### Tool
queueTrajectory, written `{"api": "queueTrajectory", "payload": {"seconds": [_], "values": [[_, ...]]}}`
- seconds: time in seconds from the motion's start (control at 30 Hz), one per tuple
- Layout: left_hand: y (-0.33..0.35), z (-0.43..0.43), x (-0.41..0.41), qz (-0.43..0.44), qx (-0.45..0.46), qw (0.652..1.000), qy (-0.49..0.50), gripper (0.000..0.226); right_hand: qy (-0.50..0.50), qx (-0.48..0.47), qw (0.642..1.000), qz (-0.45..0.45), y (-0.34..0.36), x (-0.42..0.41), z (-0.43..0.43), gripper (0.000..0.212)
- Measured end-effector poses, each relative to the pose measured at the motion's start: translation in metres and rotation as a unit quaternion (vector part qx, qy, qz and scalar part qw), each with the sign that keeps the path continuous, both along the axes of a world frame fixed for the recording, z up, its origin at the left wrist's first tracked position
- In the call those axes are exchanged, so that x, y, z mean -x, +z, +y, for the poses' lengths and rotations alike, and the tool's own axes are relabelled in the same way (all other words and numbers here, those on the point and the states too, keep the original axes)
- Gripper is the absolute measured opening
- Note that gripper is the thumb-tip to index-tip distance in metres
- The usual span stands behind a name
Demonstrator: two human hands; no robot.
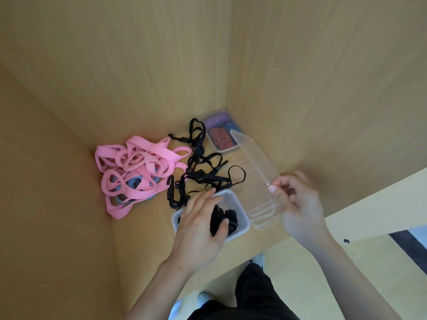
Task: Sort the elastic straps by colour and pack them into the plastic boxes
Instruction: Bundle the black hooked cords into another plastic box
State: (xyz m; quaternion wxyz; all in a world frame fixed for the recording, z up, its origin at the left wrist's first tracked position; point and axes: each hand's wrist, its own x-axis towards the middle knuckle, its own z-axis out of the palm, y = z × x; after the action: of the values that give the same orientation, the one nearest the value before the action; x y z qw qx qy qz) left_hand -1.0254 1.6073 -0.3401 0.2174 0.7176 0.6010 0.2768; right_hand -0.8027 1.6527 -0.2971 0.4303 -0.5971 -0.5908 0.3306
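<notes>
left hand (201,225) rests open-fingered on strap box (245,221); right hand (298,204) pinches clear container (258,167).

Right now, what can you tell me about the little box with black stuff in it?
The plastic box is cloudy-clear, with rounded corners and no lid on. It sits upright on the wooden shelf near its front edge. Black straps are bundled inside. The left hand rests across its rim, thumb on the straps. A clear plastic piece tilts beside it.
</notes>
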Motion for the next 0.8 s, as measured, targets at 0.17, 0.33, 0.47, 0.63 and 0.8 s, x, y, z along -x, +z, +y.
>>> {"api": "queueTrajectory", "payload": {"seconds": [0.17, 0.33, 0.47, 0.63, 0.8], "values": [[0.026, 0.014, 0.010, -0.285, 0.033, 0.945, 0.158, 0.061, 0.201, 0.070, 0.961, 0.174, 0.041, -0.002, -0.017, 0.014], [0.060, 0.019, 0.042, -0.422, 0.008, 0.896, 0.141, 0.060, 0.274, 0.127, 0.922, 0.242, 0.048, -0.007, -0.015, 0.016], [0.071, 0.009, 0.049, -0.433, 0.043, 0.894, 0.112, 0.018, 0.210, 0.166, 0.900, 0.343, 0.033, -0.005, -0.006, 0.007], [0.055, -0.008, 0.043, -0.476, 0.088, 0.853, 0.194, 0.022, 0.135, 0.150, 0.932, 0.301, 0.015, 0.013, 0.009, 0.024], [0.032, -0.027, 0.040, -0.565, 0.102, 0.769, 0.281, 0.027, 0.227, 0.170, 0.940, 0.188, 0.000, 0.021, 0.007, 0.044]]}}
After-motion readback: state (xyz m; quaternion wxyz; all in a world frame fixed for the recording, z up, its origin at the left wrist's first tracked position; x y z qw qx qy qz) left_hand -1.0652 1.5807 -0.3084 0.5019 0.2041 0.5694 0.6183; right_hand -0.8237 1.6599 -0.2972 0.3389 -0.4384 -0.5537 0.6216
